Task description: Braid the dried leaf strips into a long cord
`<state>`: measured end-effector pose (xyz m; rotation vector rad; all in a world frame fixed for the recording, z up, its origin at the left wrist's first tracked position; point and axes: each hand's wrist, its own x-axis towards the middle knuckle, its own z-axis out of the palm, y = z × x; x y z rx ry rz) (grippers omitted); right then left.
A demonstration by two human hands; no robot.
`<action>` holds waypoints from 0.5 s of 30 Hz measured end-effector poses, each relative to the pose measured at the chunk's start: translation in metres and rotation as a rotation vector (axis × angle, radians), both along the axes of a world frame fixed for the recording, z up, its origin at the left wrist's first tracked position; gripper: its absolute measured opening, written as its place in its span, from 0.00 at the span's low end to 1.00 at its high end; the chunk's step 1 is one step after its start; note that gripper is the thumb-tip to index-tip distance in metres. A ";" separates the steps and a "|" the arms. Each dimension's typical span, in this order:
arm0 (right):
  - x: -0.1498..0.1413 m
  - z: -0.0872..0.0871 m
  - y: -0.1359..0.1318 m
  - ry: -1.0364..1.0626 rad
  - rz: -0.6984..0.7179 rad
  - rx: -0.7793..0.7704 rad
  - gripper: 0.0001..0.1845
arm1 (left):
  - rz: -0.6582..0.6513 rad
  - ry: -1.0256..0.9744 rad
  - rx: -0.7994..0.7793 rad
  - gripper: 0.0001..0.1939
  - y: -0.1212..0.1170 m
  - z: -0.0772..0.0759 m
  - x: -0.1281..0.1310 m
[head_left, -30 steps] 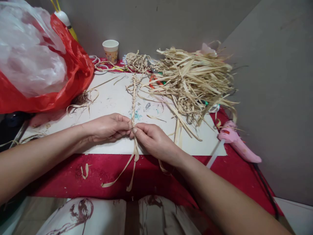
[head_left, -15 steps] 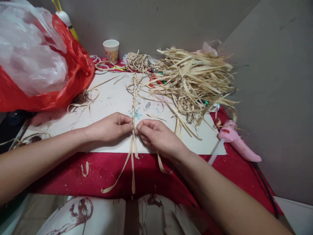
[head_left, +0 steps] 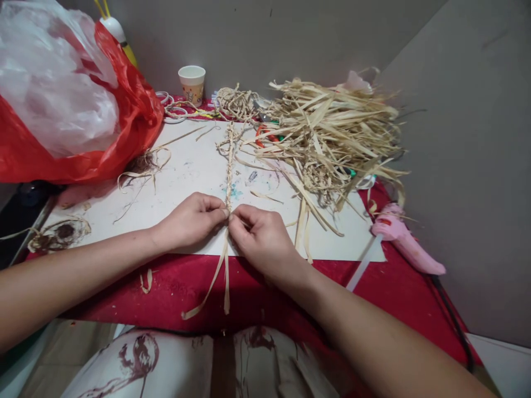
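A narrow braid of dry, straw-coloured plant strips [head_left: 229, 166] runs lengthwise over a white board [head_left: 186, 166]. At its near end my left hand [head_left: 199, 220] pinches the braid from the left, thumb on top. My right hand [head_left: 261, 235] pinches there from the right, its fingertips nearly meeting those of the left. Two loose strips [head_left: 222, 276] hang from the braid past the board's front edge. Any strip inside my right fingers is mostly hidden.
A heap of dry strips [head_left: 336, 121] lies at the back right, with orange-handled scissors [head_left: 265, 134] partly under it. At right lies a pink glue gun [head_left: 409, 243]. A paper cup [head_left: 192, 85] stands at the back; a red plastic bag [head_left: 136, 121] fills the left.
My right hand has shifted slightly at the braid's near end. Fewer loose strips hang below now, and the one under my right wrist is out of sight. The view has shifted a little.
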<state>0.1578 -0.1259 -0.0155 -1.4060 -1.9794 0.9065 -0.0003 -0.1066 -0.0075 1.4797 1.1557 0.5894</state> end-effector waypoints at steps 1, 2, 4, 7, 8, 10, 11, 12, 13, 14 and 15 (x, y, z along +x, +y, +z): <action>0.000 0.000 -0.001 -0.089 0.007 0.062 0.13 | 0.011 -0.010 -0.014 0.12 -0.001 0.001 0.001; 0.000 0.001 -0.002 -0.171 0.019 0.103 0.14 | 0.020 -0.022 -0.025 0.14 -0.001 0.003 0.003; -0.001 0.004 -0.004 -0.315 0.052 0.156 0.14 | 0.036 -0.044 -0.036 0.15 -0.003 0.007 0.005; -0.003 0.010 -0.007 -0.473 0.098 0.210 0.15 | 0.057 -0.098 -0.083 0.16 -0.004 0.009 0.007; -0.004 0.011 -0.008 -0.508 0.113 0.217 0.15 | 0.070 -0.125 -0.112 0.15 -0.004 0.009 0.008; -0.006 0.013 -0.009 -0.561 0.160 0.217 0.16 | 0.097 -0.186 -0.178 0.14 -0.004 0.008 0.008; -0.006 0.013 -0.010 -0.575 0.202 0.219 0.16 | 0.109 -0.216 -0.206 0.13 -0.004 0.007 0.008; -0.006 0.013 -0.011 -0.575 0.264 0.230 0.16 | 0.117 -0.237 -0.229 0.12 -0.004 0.007 0.008; -0.006 0.013 -0.013 -0.558 0.349 0.249 0.17 | 0.122 -0.246 -0.248 0.11 -0.003 0.008 0.008; -0.005 0.014 -0.015 -0.522 0.444 0.271 0.17 | 0.125 -0.243 -0.263 0.10 -0.003 0.009 0.008; -0.003 0.015 -0.017 -0.465 0.540 0.293 0.19 | 0.127 -0.233 -0.277 0.10 -0.003 0.011 0.008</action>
